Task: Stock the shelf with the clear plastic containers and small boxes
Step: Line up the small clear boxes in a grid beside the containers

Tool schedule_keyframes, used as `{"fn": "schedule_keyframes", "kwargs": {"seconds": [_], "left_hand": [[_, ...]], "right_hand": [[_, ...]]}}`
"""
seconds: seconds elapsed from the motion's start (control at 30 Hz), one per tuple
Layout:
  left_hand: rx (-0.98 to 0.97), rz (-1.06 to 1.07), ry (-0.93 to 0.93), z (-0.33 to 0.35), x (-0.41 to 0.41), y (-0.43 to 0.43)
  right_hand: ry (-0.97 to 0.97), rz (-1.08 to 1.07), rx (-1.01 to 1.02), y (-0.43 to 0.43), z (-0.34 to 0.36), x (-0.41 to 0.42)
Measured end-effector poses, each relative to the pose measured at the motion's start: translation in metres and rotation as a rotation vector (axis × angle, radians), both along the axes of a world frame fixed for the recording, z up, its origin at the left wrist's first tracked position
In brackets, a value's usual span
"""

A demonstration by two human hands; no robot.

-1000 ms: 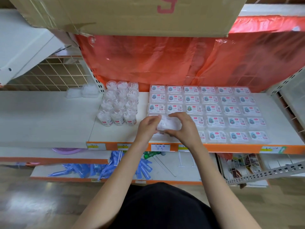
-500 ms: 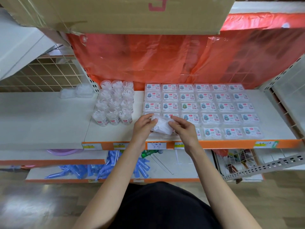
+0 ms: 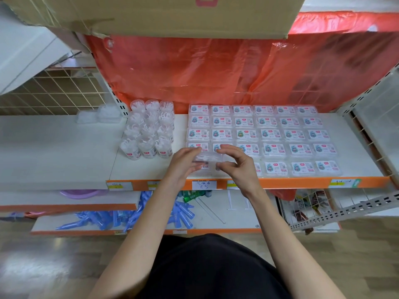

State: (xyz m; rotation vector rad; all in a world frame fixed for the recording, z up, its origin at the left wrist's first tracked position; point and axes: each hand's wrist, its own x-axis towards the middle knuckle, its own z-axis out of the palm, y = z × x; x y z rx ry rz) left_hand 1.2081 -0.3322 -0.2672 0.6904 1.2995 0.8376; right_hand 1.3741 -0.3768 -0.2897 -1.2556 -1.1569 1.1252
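A clear small box (image 3: pixel 208 159) sits just above the front left corner of the grid of labelled boxes (image 3: pixel 272 134) on the shelf (image 3: pixel 64 152). The left hand (image 3: pixel 183 162) and right hand (image 3: pixel 237 164) pinch its ends between curled fingers and thumbs. Its contents blur into a pale mass, and the hands hide the boxes beneath. Just left of the grid stand clear round containers (image 3: pixel 149 130) packed with white pieces. A red plastic sheet (image 3: pixel 216 67) hangs behind, and a cardboard carton (image 3: pixel 172 14), cut off at the top, overhangs. Blue tubes (image 3: pixel 103 220) lie on the lower shelf (image 3: pixel 254 216).
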Motion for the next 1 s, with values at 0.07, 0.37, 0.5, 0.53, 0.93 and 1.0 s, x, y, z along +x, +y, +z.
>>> {"fn": "schedule_keyframes", "kwargs": {"seconds": [0.07, 0.37, 0.5, 0.53, 0.93, 1.0], "left_hand": [[0.043, 0.038, -0.066, 0.0, 0.001, -0.003], [0.241, -0.006, -0.075, -0.005, 0.004, -0.013], [0.282, -0.035, -0.034, -0.009, 0.003, -0.014], [0.274, -0.014, -0.034, -0.009, 0.004, -0.014], [0.199, -0.086, 0.068, -0.008, 0.01, -0.015], [0.202, -0.091, 0.106, -0.007, 0.008, -0.011]], "right_hand": [[-0.021, -0.003, 0.0, -0.001, -0.003, -0.001], [0.255, -0.239, -0.285, 0.002, 0.0, -0.004], [0.244, -0.173, -0.343, 0.003, -0.003, -0.004], [0.263, -0.179, -0.346, 0.002, -0.003, -0.006], [0.163, -0.069, -0.361, -0.002, -0.003, -0.007], [-0.052, -0.006, -0.272, -0.005, -0.004, -0.003]]}}
